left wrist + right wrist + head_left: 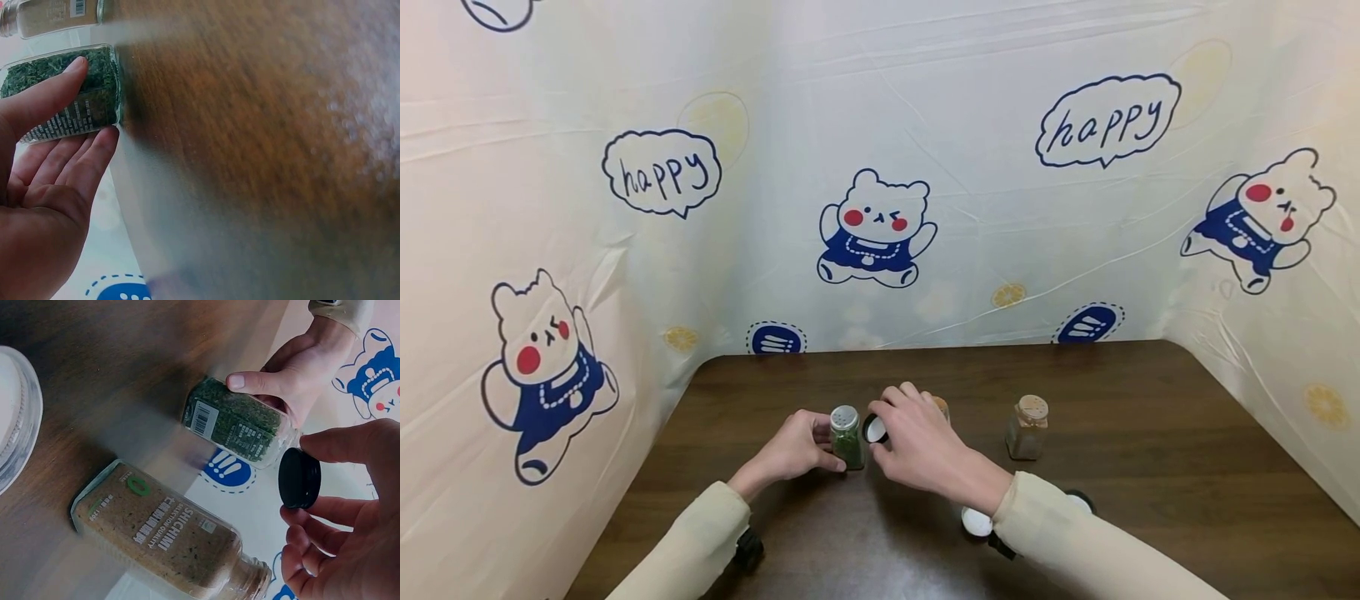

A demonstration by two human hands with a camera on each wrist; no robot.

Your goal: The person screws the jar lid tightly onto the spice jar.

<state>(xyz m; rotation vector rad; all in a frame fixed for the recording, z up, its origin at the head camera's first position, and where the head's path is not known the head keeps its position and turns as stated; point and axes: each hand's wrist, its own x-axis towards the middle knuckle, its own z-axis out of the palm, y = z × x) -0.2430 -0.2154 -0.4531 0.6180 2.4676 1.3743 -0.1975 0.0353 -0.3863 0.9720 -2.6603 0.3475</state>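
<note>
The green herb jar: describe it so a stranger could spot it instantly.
On the brown table, find the person's left hand. It holds the upright green herb jar. Its green flakes set it apart from the brownish neighbouring jars.

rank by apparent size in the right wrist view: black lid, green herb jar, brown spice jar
Largest to smallest:
brown spice jar
green herb jar
black lid
Apparent size only; nearness may differ.
</note>
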